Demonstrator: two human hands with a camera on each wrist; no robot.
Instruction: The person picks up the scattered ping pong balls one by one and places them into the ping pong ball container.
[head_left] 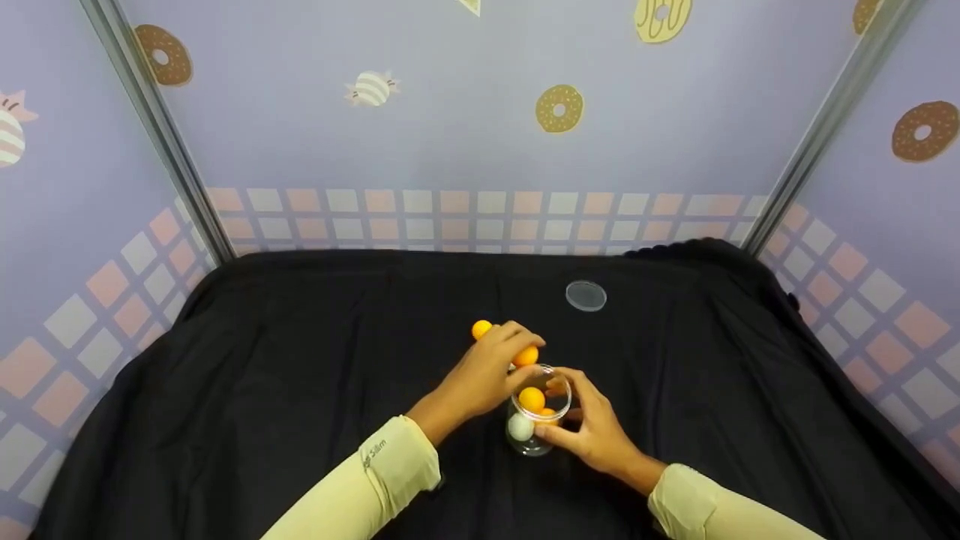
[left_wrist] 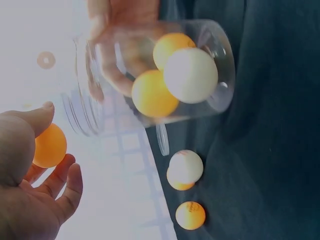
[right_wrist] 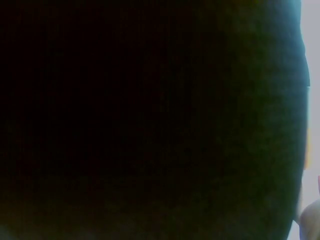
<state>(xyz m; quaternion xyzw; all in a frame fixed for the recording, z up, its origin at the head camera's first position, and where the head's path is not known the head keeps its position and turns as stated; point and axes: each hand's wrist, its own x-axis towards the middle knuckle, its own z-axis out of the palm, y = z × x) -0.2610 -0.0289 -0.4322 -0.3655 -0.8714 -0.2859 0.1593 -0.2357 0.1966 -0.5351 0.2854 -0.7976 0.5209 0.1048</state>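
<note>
My left hand (head_left: pixel 491 367) pinches an orange ping-pong ball (left_wrist: pixel 50 145) between thumb and fingers, close to the mouth of a clear jar (left_wrist: pixel 215 102). With thumb and fingers around its side, my right hand (head_left: pixel 596 431) holds that jar upright near its rim. Inside the jar are two orange balls (left_wrist: pixel 155 93) and a white ball (left_wrist: pixel 191 75). Beyond the jar, in the left wrist view, a loose white ball (left_wrist: pixel 186 166) partly covers an orange one (left_wrist: pixel 179 184), and another orange ball (left_wrist: pixel 190 215) lies beside them on the cloth.
A clear round lid (head_left: pixel 586 296) lies farther back on the black cloth (head_left: pixel 315 420) covering the table. Patterned walls (head_left: pixel 450 135) stand behind and at both sides. The right wrist view is almost wholly dark.
</note>
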